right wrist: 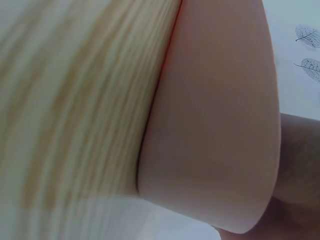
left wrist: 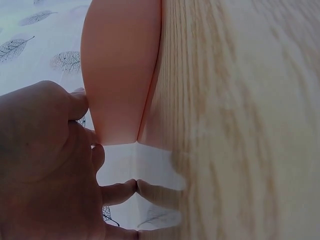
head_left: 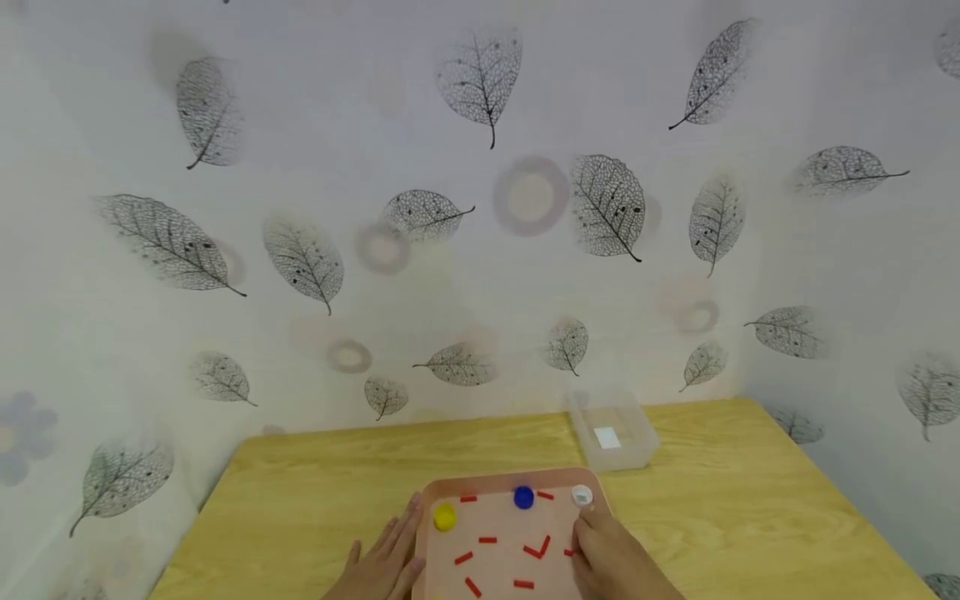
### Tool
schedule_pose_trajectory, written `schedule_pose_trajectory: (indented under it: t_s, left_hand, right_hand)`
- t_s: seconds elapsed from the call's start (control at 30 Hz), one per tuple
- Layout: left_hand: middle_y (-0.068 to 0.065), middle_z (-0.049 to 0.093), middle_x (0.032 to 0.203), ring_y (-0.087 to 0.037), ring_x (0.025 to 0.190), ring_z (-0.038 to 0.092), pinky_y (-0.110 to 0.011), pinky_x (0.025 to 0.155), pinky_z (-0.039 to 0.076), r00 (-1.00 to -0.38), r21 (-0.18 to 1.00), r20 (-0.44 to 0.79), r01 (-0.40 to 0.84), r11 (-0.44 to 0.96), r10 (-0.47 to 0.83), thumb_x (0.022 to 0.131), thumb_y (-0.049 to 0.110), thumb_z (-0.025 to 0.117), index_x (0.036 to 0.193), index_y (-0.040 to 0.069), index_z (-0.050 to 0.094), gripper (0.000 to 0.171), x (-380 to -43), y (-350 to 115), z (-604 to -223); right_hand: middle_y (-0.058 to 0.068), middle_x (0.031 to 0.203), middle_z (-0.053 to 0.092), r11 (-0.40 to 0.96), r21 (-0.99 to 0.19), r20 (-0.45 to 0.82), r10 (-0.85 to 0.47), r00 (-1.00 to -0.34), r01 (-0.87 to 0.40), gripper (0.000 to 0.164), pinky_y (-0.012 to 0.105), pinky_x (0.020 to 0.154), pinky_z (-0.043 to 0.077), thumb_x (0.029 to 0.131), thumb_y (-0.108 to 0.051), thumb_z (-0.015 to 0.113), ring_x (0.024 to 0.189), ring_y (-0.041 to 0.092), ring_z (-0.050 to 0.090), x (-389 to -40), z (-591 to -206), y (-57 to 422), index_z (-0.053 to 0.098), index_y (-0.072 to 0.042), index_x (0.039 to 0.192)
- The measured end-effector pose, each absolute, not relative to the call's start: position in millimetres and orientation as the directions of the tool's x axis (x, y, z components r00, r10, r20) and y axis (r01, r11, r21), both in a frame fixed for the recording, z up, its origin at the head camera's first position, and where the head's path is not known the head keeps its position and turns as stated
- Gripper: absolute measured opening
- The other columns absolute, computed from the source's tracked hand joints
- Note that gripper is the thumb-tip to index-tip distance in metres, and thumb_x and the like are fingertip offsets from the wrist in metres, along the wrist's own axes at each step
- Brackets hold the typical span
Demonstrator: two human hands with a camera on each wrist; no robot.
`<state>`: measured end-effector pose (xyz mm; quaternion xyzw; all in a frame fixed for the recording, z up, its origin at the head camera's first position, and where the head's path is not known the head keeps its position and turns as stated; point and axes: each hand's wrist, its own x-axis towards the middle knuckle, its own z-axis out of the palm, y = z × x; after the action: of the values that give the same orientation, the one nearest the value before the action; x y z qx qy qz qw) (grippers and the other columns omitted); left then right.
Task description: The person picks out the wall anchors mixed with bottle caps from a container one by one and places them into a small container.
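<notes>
A pink tray (head_left: 510,482) sits on the wooden table, with small red sticks (head_left: 487,540) scattered in it. A yellow round cap (head_left: 445,517) lies near its left side. At the far side are a blue round cap (head_left: 523,497) and a white round cap (head_left: 582,496). My left hand (head_left: 382,557) rests against the tray's left wall, fingers extended; in the left wrist view the thumb is at the rim. My right hand (head_left: 618,554) reaches over the tray's right side with fingers curled, right beside the white cap. Its fingertips are hidden, so any hold cannot be seen.
A clear plastic box (head_left: 615,433) with a white label stands behind the tray at the right. The table (head_left: 322,467) runs back to a wall (head_left: 450,292) printed with leaves. The tray's raised wall (right wrist: 210,115) fills much of the right wrist view.
</notes>
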<state>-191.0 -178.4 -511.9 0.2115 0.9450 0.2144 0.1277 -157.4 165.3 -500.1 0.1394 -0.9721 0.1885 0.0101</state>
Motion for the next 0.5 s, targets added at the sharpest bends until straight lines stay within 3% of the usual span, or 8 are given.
schedule_pose_trajectory:
  t_s: [0.17, 0.37, 0.5]
  left_hand:
    - [-0.001, 0.01, 0.159, -0.041, 0.137, 0.026, -0.082, 0.089, 0.01, -0.882, 0.449, -0.15, 0.342, 0.826, 0.447, 0.098, 0.06, 0.018, 0.153, 0.029, -0.001, 0.066, -190.8, -177.1, -513.1]
    - [-0.003, 0.013, 0.158, -0.041, 0.136, 0.028, -0.081, 0.089, 0.009, -0.89, 0.452, -0.158, 0.32, 0.833, 0.428, 0.097, 0.062, 0.018, 0.153, 0.03, 0.0, 0.067, -190.4, -175.5, -514.9]
    - [-0.006, 0.015, 0.158, -0.042, 0.135, 0.028, -0.082, 0.089, 0.01, -0.887, 0.45, -0.176, 0.313, 0.837, 0.426, 0.097, 0.063, 0.016, 0.153, 0.029, 0.001, 0.068, -191.0, -175.3, -514.2]
  right_hand:
    - [-0.014, 0.082, 0.043, 0.877, -0.353, 0.15, -0.292, -0.945, -0.327, 0.01, 0.021, 0.059, 0.041, 0.086, -0.014, 0.066, 0.07, 0.002, 0.04, -159.3, -504.4, 166.7, 0.058, -0.018, 0.088]
    - [-0.01, 0.083, 0.046, 0.811, -0.306, 0.355, -0.389, -0.85, -0.498, 0.02, 0.018, 0.058, 0.041, 0.077, -0.005, 0.07, 0.069, 0.002, 0.04, -163.8, -510.0, 171.4, 0.054, -0.017, 0.075]
    - [-0.012, 0.079, 0.044, 0.745, -0.527, 0.201, -0.359, -0.912, -0.409, 0.015, 0.018, 0.054, 0.039, 0.084, -0.01, 0.066, 0.066, 0.0, 0.041, -163.3, -504.7, 172.4, 0.054, -0.018, 0.08]
